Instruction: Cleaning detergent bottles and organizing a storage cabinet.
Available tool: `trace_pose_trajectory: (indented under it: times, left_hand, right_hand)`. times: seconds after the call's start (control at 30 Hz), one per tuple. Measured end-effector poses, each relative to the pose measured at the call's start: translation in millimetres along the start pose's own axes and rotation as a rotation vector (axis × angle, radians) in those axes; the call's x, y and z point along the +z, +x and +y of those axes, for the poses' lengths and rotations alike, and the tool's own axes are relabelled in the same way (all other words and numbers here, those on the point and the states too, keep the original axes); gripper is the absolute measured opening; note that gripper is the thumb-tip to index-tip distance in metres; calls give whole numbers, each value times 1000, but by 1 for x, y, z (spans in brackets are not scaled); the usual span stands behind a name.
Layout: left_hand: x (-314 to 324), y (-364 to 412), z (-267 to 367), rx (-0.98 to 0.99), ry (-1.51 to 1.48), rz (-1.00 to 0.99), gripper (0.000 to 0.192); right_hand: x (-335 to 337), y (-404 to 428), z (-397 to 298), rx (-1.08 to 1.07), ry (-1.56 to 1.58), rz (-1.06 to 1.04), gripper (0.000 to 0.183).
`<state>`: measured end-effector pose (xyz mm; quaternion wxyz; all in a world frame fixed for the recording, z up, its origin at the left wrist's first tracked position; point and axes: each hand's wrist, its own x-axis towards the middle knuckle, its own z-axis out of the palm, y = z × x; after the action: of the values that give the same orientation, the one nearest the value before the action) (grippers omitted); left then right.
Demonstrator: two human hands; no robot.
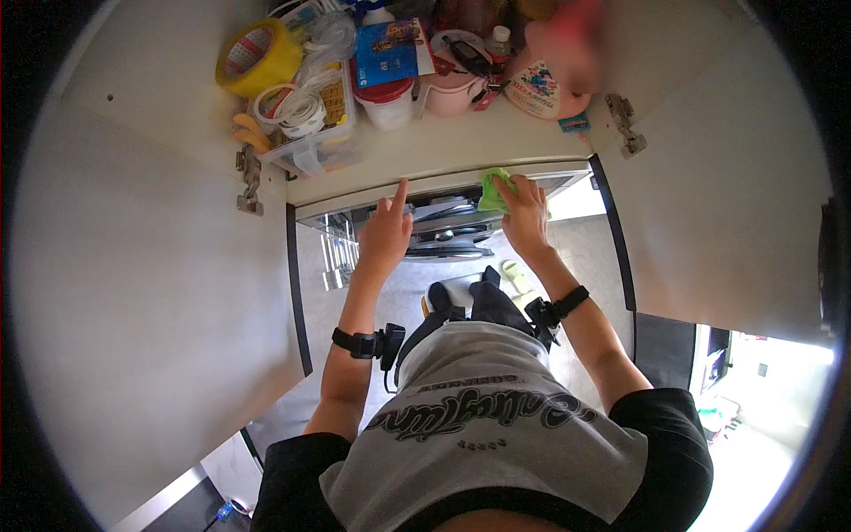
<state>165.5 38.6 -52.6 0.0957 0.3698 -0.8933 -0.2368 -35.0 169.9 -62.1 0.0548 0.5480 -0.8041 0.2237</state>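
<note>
My right hand grips a bright green cloth against the front edge of a white cabinet shelf, towards its right end. My left hand holds nothing. Its index finger points forward and its tip meets the same edge left of the middle, while the other fingers are partly curled. Both cabinet doors stand swung out, the left door and the right door flanking my arms. A black strap with a small device sits on each forearm.
On the shelf are a yellow tape roll, a clear plastic bin with coiled cable, a red-lidded tub, a pink container and a pink bottle. Metal hinges jut out. Below, dark pans hang above the floor.
</note>
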Motion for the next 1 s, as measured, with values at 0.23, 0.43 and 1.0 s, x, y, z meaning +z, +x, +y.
trace_pose_trajectory:
  times: [0.23,0.43,1.0]
  left_hand:
    - [15,-8,-11,79,-53,136,64]
    - [20,-14,-5,39,-27,105,65]
    - [12,-36,-9,52,-152,-89,21]
  right_hand:
    - [8,-8,-2,-40,13,52,64]
    - [7,-10,-1,-5,49,5,67]
    - [-27,-20,-9,187,456,-691,37]
